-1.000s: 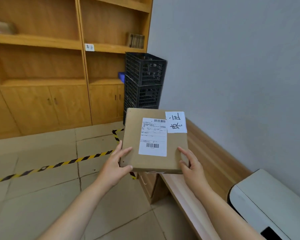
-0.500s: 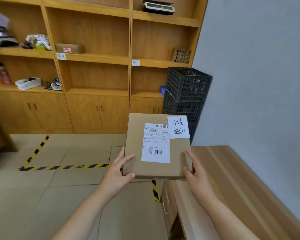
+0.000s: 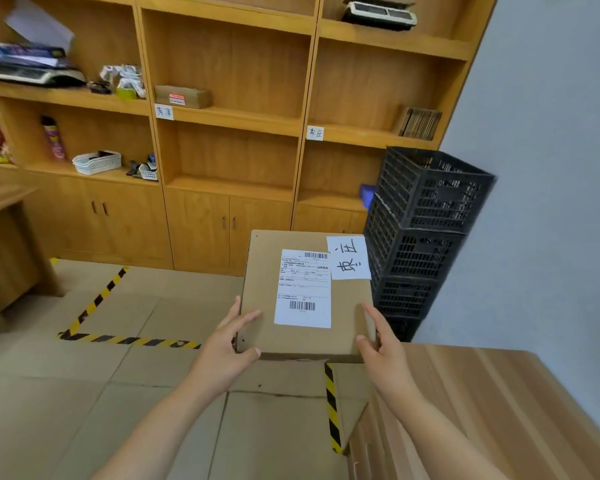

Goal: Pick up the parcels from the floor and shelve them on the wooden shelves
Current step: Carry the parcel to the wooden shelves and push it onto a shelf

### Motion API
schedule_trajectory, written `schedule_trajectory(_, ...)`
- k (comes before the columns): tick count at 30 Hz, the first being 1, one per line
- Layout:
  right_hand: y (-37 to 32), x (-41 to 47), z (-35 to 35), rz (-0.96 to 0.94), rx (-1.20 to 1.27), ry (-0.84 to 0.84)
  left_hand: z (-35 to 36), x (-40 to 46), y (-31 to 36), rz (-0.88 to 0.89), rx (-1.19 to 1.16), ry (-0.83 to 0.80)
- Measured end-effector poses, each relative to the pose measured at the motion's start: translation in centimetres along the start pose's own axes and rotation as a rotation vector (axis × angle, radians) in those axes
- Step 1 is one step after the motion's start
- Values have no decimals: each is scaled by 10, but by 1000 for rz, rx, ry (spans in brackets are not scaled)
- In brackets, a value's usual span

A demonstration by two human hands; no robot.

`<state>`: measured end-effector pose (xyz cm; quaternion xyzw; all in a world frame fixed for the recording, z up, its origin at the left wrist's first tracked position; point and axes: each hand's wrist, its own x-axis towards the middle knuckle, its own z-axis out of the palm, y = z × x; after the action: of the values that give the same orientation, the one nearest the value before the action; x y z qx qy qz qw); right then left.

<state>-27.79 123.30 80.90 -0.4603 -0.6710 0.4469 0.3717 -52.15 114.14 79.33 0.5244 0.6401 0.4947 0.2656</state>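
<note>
A flat brown cardboard parcel [image 3: 260,306] with a white shipping label and a handwritten paper tag is held level in front of me, above the floor. My left hand [image 3: 227,351] grips its near left corner, thumb on top. My right hand [image 3: 383,355] clasps its near right edge. The wooden shelves [image 3: 232,116] stand ahead against the wall, with handwritten paper tags on two shelf edges. One shelf carries a small brown box [image 3: 182,96].
Stacked black plastic crates [image 3: 420,230] stand at the right end of the shelves. A wooden desk [image 3: 482,410] lies at my lower right, another wooden desk [image 3: 0,202] at left. Yellow-black tape [image 3: 125,340] marks the tiled floor. The left shelves hold baskets, a spray can and papers.
My view has swung left and up from the right wall towards the shelves, which now fill the frame. The parcel stays held in both hands in the same grip.
</note>
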Motion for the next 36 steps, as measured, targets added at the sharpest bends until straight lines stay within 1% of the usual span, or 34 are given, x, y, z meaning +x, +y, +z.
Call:
schedule_trajectory(3,-13,47,25,-13,-16,-6,-26,48,-10,-10,-9,20)
schedule_trajectory(7,-25,108,57,-23,-32,29,-55,115,-20,1,6,23)
schedule_trajectory(12,-24,166,74,-15,-48,55,-63,182,-36,6,-3,3)
schedule_trajectory(17,-12,223,73,8,-42,94,-49,242,-49,14,-12,-29)
schedule_trajectory(26,18,360,49,-58,-19,48,-11,368,-55,25,16,-28)
schedule_trajectory(30,18,435,22,-82,4,42,12,439,-43,60,47,11)
schedule_trajectory(36,26,537,-8,-131,-36,28,50,529,-39,74,32,98)
